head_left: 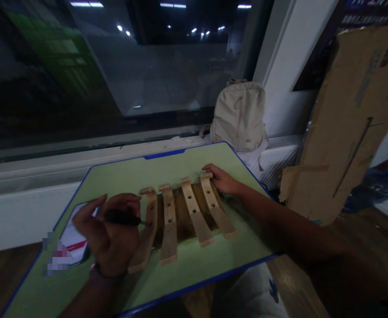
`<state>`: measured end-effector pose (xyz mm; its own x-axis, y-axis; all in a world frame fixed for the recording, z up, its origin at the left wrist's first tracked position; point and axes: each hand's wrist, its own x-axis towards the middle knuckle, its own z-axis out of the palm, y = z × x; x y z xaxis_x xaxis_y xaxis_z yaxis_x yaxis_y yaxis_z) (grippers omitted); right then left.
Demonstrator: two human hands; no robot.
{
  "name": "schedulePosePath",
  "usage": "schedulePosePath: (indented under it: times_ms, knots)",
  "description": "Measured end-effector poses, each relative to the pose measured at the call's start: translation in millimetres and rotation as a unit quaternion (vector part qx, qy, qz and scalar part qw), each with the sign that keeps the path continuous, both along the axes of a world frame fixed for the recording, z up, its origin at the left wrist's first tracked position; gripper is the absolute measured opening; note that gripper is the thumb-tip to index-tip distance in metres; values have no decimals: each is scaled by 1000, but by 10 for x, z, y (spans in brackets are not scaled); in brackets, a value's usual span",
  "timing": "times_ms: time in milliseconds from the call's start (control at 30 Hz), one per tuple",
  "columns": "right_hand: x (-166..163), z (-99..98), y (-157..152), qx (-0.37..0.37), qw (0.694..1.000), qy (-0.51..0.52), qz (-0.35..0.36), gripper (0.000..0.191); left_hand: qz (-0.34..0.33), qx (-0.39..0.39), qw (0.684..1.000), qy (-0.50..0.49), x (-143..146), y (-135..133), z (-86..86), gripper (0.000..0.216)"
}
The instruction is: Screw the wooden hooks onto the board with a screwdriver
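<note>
A wooden rack lies on the small table, made of a brown board (184,216) with several pale curved wooden pegs across it. My left hand (116,240) is closed around the black handle of a screwdriver (123,217). Its thin shaft points right, and the tip meets the leftmost wooden peg (141,254) at its lower hole or screw. At the rack's far right end, my right hand (223,180) grips the board behind the rightmost wooden peg (218,205); its fingers are partly hidden. Dark holes or screw heads dot the other pegs.
The green tabletop (200,260) has a blue edge. A phone or similar flat device (76,238) lies at the left beside my left wrist. Beyond the table stand a beige backpack (239,117) by the window and a large cardboard sheet (353,123) on the right.
</note>
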<state>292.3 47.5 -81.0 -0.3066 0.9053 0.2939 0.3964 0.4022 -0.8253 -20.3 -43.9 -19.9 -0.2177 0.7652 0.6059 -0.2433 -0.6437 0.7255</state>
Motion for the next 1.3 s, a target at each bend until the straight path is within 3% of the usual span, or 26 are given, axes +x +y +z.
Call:
schedulePosePath:
  times_ms: [100, 300, 367, 467, 600, 733, 833, 900, 1133, 1300]
  knots:
    - [14, 12, -4, 0, 1000, 8, 4, 29, 20, 60, 997, 51, 45, -48, 28, 31]
    - [11, 27, -11, -3, 1000, 7, -2, 26, -74, 163, 968, 176, -28, 35, 87, 74]
    - [8, 41, -20, -3, 1000, 2, -3, 26, -122, 175, 939, 270, -84, 55, 134, 66]
    - [7, 69, -37, -1, 1000, -7, -7, 22, -146, 162, 903, 369, -142, 60, 221, 37]
    - [5, 99, -51, -4, 1000, -23, -1, 21, -122, 138, 921, 344, -159, 56, 305, 24]
    - [4, 112, -56, -11, 999, -35, 9, 23, -67, 94, 941, 318, -185, 39, 275, 17]
    - [8, 116, -55, -13, 999, -32, 8, 22, -29, 36, 963, 267, -230, 19, 188, 37]
    - [13, 118, -53, -12, 1000, -27, 8, 22, -16, 42, 972, 232, -261, 14, 142, 49]
    - [16, 108, -51, -17, 1000, -9, 13, 23, -42, 111, 976, 180, -241, 14, 146, 43]
    - [15, 109, -53, -15, 1000, -11, 17, 27, 44, 91, 987, 127, -191, -20, 109, 40]
